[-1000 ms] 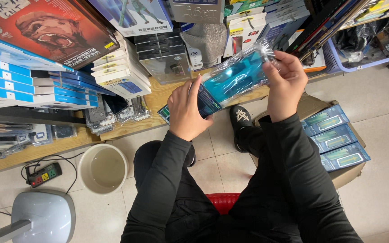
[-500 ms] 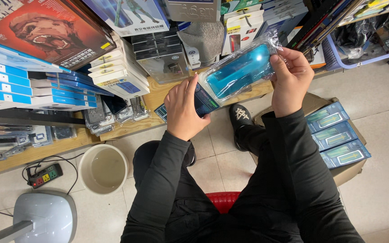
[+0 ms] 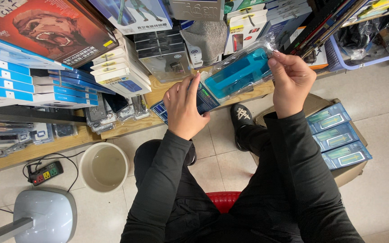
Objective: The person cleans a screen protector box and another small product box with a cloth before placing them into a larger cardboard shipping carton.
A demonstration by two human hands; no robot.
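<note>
Both my hands hold a flat blue packet [image 3: 237,74] in a clear plastic sleeve, tilted up to the right in front of the shelves. My left hand [image 3: 185,108] grips its lower dark end. My right hand [image 3: 291,81] pinches the upper right end of the clear sleeve with its fingertips. I sit on a red stool [image 3: 223,200], in black sleeves and trousers, one black shoe [image 3: 243,116] on the tiled floor.
A cardboard box [image 3: 338,139] with three blue packets lies at the right. Wooden shelves [image 3: 127,128] carry stacked boxes and packets. A beige bucket [image 3: 103,166], a power strip [image 3: 45,173] and a grey fan base [image 3: 46,216] stand at the lower left.
The blue packet has risen and shifted slightly right toward the shelves. My right hand has moved from its edge to the sleeve's upper end.
</note>
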